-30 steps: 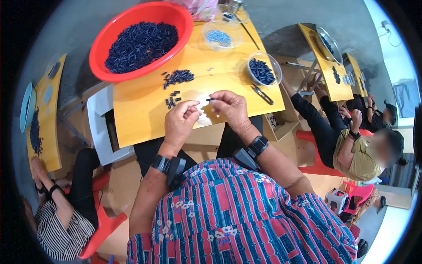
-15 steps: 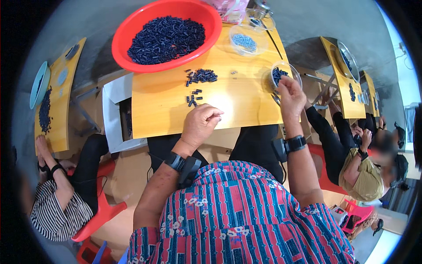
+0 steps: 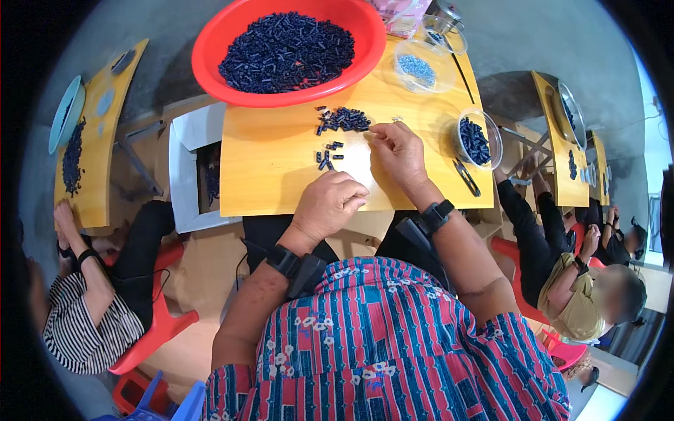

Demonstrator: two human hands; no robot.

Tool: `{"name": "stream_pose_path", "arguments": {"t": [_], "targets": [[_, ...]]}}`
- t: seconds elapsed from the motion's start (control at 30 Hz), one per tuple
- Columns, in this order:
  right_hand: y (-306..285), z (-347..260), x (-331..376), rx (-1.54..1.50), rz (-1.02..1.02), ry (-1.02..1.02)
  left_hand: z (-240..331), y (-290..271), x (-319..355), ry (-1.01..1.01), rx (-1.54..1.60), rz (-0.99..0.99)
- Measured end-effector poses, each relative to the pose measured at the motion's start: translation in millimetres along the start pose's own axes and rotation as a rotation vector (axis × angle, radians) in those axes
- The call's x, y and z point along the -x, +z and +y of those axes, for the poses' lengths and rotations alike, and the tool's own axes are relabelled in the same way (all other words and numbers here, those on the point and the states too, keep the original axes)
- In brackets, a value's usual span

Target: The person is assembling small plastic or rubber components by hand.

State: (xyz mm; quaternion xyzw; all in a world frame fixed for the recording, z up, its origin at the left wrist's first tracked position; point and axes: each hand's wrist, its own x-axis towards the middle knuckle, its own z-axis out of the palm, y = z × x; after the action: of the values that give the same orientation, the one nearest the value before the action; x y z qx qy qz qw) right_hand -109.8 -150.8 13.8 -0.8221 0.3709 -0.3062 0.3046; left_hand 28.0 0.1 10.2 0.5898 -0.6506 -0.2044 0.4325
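My right hand [image 3: 398, 156] hangs over the yellow wooden counter [image 3: 267, 158], its thumb and index finger drawn together at the near right edge of a loose pile of short dark-blue cylindrical pieces [image 3: 349, 120]; I cannot tell whether a piece sits between the fingertips. My left hand [image 3: 330, 203] is at the counter's front edge, fingers curled and thumb bent toward them, and whether it grips anything is hidden from me. Just beyond my left hand lies a smaller scattered group of dark tubular pieces [image 3: 328, 156], nearer to me than the pile. Past both, ahead of my left hand, stands a wide round red plastic basin [image 3: 373, 38] filled with a great many more such pieces. To the right of my right hand is a round clear plastic tub [image 3: 498, 137] with dark pieces in it, and a dark slender hand tool [image 3: 467, 178] lies just on the near side of that tub. Farther ahead of my right hand, a shallow clear plastic bowl [image 3: 447, 83] holds tiny light-blue bits [image 3: 418, 69], with a pink printed package [image 3: 400, 15] beyond it.
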Motion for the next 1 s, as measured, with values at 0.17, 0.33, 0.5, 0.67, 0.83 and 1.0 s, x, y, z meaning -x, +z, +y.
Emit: {"name": "stream_pose_path", "arguments": {"t": [0.17,0.33,0.5,0.67,0.83,1.0], "targets": [[6,-6,-3,0.058,0.045,-0.056,5,-2,3,0.024,0.015,0.028],[0,-14,-6,0.111,0.019,-0.013,6,0,1,0.039,0.026,0.025],[-2,-12,-5,0.142,-0.017,-0.003,5,0,1,0.035,0.021,0.035],[-3,-13,2,0.186,-0.077,-0.088,3,1,0,0.039,0.014,0.057],[-2,-8,13,0.174,-0.054,-0.124,1,3,0,0.036,0.005,0.06],[-5,-9,25,0.058,-0.034,-0.099,0,4,-2,0.026,-0.003,0.105]]}}
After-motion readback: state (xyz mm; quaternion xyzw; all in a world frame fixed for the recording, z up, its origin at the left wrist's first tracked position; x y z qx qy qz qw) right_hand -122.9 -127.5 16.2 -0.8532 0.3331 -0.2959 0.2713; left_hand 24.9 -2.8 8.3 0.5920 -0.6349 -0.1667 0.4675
